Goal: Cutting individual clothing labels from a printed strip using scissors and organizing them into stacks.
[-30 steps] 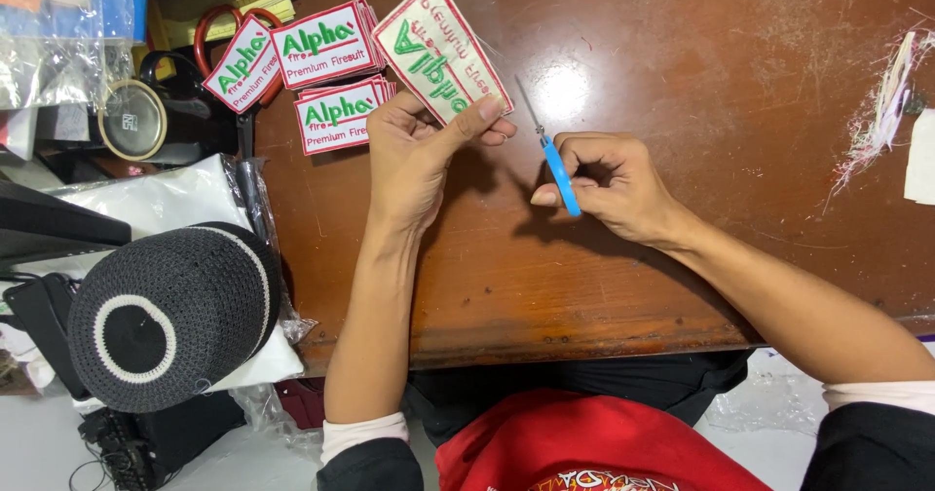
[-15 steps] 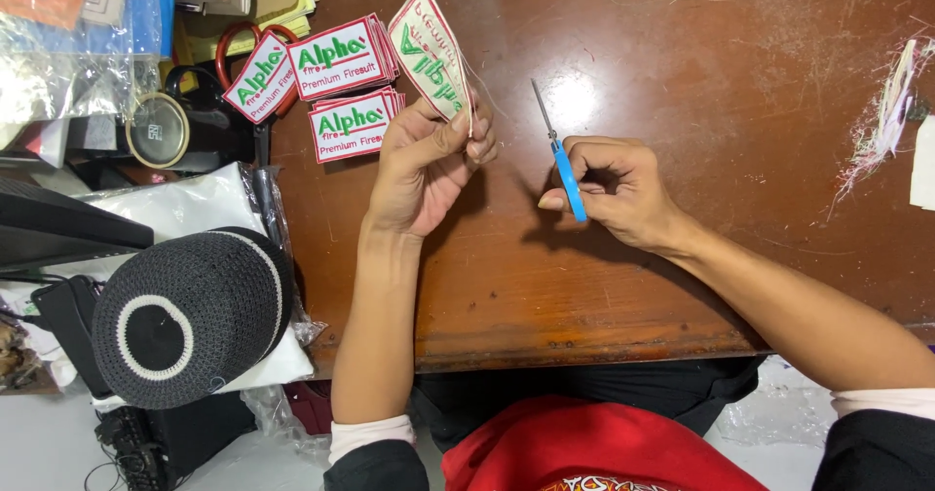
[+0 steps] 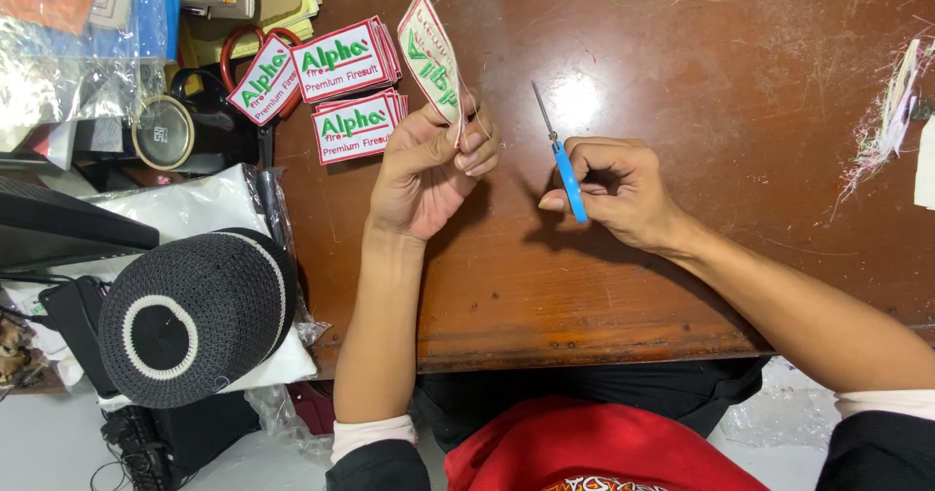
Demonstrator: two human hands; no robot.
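Note:
My left hand [image 3: 429, 165] holds a white embroidered patch [image 3: 430, 55] with a red border and green lettering, tilted up on edge above the brown wooden table [image 3: 682, 82]. My right hand [image 3: 614, 189] grips small blue-handled thread snips [image 3: 563, 165], the thin metal tips pointing up and away, a short way right of the patch. Stacks of the same kind of patch [image 3: 341, 87] lie on the table just left of my left hand.
A black knitted cap with white rings [image 3: 190, 316] rests on white bagged cloth at the left. Red-handled scissors [image 3: 255, 48], a round tape roll [image 3: 163, 132] and plastic bags crowd the far left. Loose thread scraps [image 3: 891, 101] lie at the right edge.
My left hand has turned the patch from nearly flat to standing on edge and lifted it slightly. My right hand with the snips stays in about the same place.

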